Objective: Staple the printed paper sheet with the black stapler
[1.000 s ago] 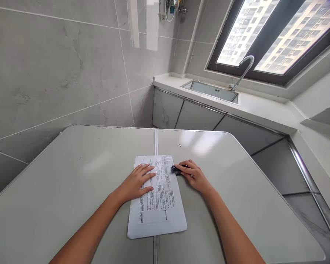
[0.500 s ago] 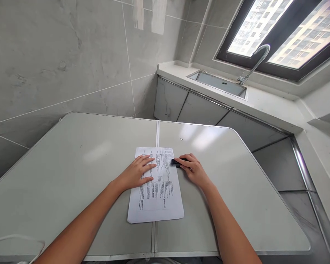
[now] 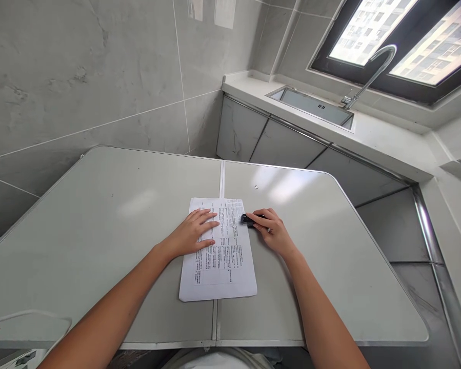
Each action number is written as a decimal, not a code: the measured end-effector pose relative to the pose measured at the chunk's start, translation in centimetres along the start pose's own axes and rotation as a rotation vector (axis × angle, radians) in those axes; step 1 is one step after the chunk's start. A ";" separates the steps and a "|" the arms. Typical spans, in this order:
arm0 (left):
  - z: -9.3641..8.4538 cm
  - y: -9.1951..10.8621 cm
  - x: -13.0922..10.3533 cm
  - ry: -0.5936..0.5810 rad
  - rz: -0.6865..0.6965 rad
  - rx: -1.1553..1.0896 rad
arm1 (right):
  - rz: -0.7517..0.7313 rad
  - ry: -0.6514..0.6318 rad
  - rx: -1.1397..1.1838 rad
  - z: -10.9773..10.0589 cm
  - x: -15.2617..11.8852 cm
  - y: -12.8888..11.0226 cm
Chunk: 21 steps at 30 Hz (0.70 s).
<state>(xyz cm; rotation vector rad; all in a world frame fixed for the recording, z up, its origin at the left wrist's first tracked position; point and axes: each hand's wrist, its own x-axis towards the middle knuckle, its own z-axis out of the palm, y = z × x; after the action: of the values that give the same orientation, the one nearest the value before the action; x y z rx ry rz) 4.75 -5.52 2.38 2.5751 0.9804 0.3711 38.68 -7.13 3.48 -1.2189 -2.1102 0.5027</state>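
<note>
Printed sheets of paper [image 3: 224,279] lie on the folding table, across its centre seam. My left hand [image 3: 194,233] rests flat on the upper left part of the paper, fingers spread. A small black stapler [image 3: 247,220] sits at the paper's right edge, near the top. My right hand [image 3: 272,230] is closed around it, with the thumb and fingers over its body. The stapler's front end overlaps the paper's edge; its rear is hidden under my fingers. I cannot tell whether its jaws are pressed together.
The pale folding table [image 3: 99,215] has a metal rim. A tiny metallic bit [image 3: 256,187] lies beyond the paper. A white cable [image 3: 30,311] runs at the near left. Behind stand a counter with a sink [image 3: 311,106], a faucet [image 3: 368,77] and a window.
The camera view has shifted slightly, so the table and paper sit a little higher in the picture. Both hands keep their places, the right still holding the stapler at the paper's edge.
</note>
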 end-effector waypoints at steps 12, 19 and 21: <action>-0.1 0.1 0.0 0.000 -0.002 -0.019 | 0.026 -0.026 -0.035 -0.1 0.0 -0.4; 0.1 0.0 0.1 0.022 0.001 -0.063 | 0.076 -0.039 -0.092 0.1 -0.1 -1.1; 0.1 0.0 0.1 0.026 -0.002 -0.070 | 0.091 -0.040 -0.143 0.2 -0.1 -1.4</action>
<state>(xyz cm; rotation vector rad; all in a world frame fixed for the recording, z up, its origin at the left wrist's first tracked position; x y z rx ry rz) 4.88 -5.48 2.29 2.5121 0.9616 0.4323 37.72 -7.87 4.12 -1.4011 -2.1631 0.4248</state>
